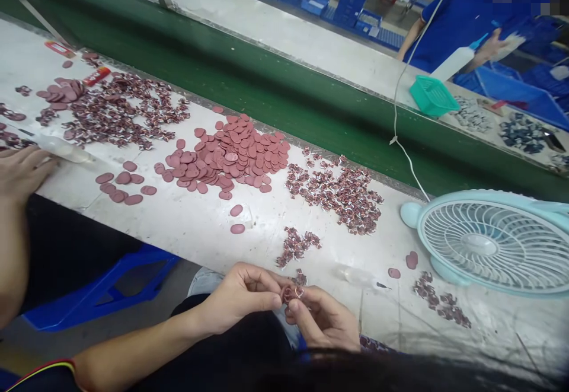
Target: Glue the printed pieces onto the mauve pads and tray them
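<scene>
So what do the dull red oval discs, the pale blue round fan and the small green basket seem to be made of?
The dull red oval discs: matte, perhaps plastic, fibre or rubber; the flat colour leaves it open. The pale blue round fan: likely moulded plastic, smooth, judging by its thin curved ribs. The small green basket: probably smooth plastic, given its even, bright colour.

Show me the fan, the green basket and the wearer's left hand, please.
Fan (479,244): head view, central hub.
Green basket (425,102): head view, side wall.
Left hand (235,300): head view, near thumb's base.
</scene>
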`<state>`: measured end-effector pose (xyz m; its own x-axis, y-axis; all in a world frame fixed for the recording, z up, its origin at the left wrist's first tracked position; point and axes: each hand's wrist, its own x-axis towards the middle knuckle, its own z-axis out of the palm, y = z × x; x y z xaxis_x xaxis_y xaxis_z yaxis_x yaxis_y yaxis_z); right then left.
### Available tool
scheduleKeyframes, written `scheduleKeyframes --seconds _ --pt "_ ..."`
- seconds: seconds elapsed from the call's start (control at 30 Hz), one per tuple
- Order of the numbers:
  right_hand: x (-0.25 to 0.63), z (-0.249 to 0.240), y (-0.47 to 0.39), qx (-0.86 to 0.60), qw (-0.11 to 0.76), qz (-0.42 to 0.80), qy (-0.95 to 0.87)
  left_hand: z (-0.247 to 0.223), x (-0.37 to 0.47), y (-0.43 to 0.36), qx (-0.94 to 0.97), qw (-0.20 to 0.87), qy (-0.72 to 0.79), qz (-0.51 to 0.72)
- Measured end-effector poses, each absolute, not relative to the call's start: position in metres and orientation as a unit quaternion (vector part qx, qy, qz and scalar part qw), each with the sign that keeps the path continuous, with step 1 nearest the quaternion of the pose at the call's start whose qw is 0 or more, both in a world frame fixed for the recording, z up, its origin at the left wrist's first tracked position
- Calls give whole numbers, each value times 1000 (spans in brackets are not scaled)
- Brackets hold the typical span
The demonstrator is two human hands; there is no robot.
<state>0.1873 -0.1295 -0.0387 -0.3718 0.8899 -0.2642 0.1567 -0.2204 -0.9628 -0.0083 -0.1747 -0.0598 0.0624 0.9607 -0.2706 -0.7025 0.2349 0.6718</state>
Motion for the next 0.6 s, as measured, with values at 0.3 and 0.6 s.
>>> scheduleKeyframes --seconds 0.3,0.6 --pt "174 -36 -127 -474 326 646 -502 -58 -6 -173 193 680 371 602" --pt "183 -52 -133 -511 364 616 -476 -61 -21 -175 245 626 476 567"
